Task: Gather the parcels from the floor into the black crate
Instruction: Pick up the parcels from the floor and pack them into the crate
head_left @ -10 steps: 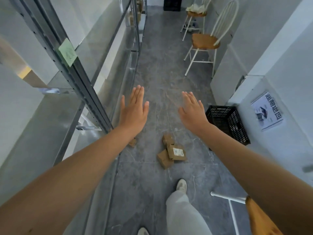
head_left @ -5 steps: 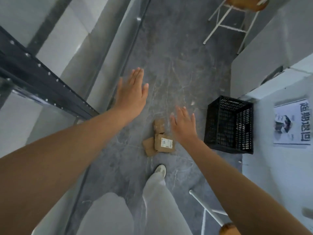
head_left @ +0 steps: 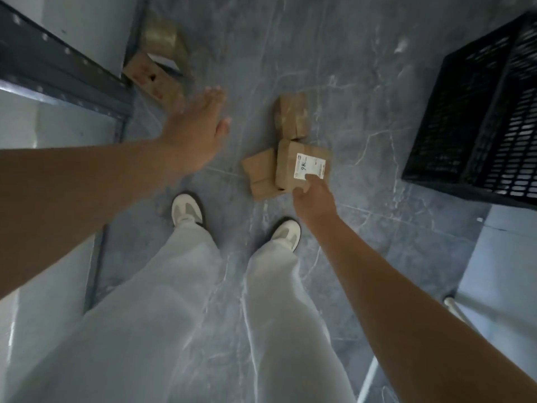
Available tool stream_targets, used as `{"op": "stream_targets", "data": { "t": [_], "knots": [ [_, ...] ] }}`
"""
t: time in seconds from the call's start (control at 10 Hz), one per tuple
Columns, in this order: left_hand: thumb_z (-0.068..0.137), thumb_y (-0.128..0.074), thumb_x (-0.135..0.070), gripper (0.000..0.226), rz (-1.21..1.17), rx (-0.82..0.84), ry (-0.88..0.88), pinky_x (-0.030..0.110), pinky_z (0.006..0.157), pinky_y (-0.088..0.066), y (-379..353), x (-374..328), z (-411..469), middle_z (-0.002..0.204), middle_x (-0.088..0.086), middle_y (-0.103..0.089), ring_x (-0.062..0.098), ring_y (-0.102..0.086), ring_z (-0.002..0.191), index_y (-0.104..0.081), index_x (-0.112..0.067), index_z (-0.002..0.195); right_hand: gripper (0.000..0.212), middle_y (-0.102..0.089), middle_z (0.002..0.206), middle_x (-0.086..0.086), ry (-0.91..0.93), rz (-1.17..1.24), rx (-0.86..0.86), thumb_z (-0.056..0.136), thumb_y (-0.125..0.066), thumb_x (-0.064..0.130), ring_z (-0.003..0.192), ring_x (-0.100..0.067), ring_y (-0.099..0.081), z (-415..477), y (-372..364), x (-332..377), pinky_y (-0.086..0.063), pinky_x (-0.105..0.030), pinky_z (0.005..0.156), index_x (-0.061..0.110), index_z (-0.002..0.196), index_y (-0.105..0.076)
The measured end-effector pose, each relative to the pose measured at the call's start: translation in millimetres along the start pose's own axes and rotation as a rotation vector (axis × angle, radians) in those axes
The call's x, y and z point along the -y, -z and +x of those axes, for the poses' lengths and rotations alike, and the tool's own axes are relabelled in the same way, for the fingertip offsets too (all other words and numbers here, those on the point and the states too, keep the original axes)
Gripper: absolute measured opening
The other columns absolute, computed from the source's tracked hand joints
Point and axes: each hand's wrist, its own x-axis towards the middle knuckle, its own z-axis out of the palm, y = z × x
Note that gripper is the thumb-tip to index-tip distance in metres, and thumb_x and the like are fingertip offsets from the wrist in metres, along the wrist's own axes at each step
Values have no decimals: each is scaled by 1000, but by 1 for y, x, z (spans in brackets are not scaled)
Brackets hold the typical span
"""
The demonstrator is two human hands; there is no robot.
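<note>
The right hand point(head_left: 315, 199) is stretched down to the labelled brown cardboard parcel point(head_left: 290, 167) on the grey marbled floor point(head_left: 363, 82), with its fingers loosely spread, touching and nothing clasped yet. The left hand point(head_left: 197, 135) is held flat and empty, likely for balance. The black lattice plastic crate point(head_left: 479, 117) is set near on the right, handy for dropping.

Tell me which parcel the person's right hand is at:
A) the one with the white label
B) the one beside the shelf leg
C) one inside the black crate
A: the right hand has its fingertips at the corner of the white label on the labelled parcel, which lies on the floor pile.
</note>
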Motion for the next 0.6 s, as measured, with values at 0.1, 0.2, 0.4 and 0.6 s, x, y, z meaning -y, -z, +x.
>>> {"op": "stream_targets", "data": {
  "t": [0.1, 0.2, 0.4, 0.6],
  "knots": [
    [103, -40, -22, 45, -49, 96, 56, 52, 110, -31, -85, 26, 23, 141, 25, -46, 40, -45, 128, -38, -1, 142, 36, -57, 125, -11, -193, 124, 113, 99, -43, 15, 119, -31, -53, 50, -52, -23, -38, -30, 86, 2, 131, -51],
    [104, -38, -21, 43, -117, 180, 73, 45, 112, -28, -151, 27, 50, 144, 21, -44, 34, -43, 131, -38, -3, 142, 34, -53, 89, -7, -368, 277, 190, 102, -41, 21, 91, -28, -55, 93, -94, -37, -44, -37, 89, 2, 124, -58],
    [101, -38, -14, 52, -348, 391, 185, 36, 114, -31, -244, 23, 104, 153, 16, -36, 32, -39, 137, -28, -12, 152, 21, -47, 87, -1, -573, 906, 157, 95, -46, 4, 78, -14, -50, 147, -147, -53, -41, -39, 103, 15, 113, -44],
    [94, -41, -3, 50, -644, 323, 399, 24, 89, -38, -233, 27, 97, 138, 10, -53, 27, -51, 121, -48, -15, 142, 48, -50, 92, -9, -576, 1310, 208, 78, -34, -16, 95, -29, -50, 141, -155, -31, -48, -42, 104, 11, 115, -51]
  ]
}}
